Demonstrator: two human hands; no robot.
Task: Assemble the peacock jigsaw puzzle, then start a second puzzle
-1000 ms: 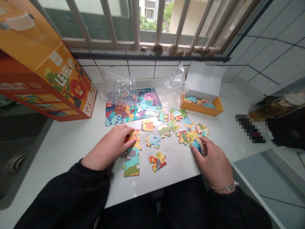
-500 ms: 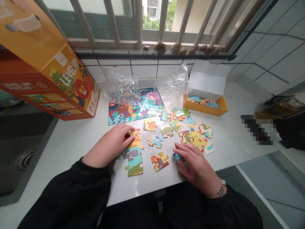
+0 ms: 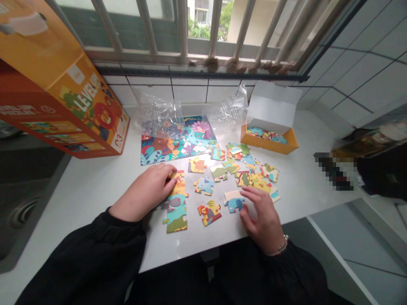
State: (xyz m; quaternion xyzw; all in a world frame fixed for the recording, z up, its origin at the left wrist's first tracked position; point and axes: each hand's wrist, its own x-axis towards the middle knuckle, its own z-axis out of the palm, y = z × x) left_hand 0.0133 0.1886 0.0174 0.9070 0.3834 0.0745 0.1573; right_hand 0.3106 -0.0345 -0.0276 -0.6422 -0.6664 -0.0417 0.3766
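At the left, my left hand (image 3: 152, 190) curls its fingers and thumb around the upper edge of a strip of joined puzzle pieces (image 3: 177, 218), covering part of it. The strip shows a grey and teal animal above a green patch. My right hand (image 3: 262, 218) has its fingers apart, with the fingertips at the right edge of a puzzle piece with a blue elephant (image 3: 234, 202). Between the hands lie a lion puzzle piece (image 3: 209, 213), a light-blue puzzle piece (image 3: 204, 185) and a yellow puzzle piece (image 3: 196, 165).
Several loose puzzle pieces (image 3: 259, 182) lie beyond my right hand, some overlapping. Behind them stand an orange box (image 3: 270, 144) holding more pieces and a picture sheet (image 3: 178, 146) partly under clear plastic (image 3: 159, 112). A tall orange box (image 3: 95, 112) stands left, near a sink (image 3: 28, 203).
My right hand has drawn back to the right and its fingers have spread, uncovering the elephant piece on the counter. My left hand stays on the strip. The view has shifted slightly.
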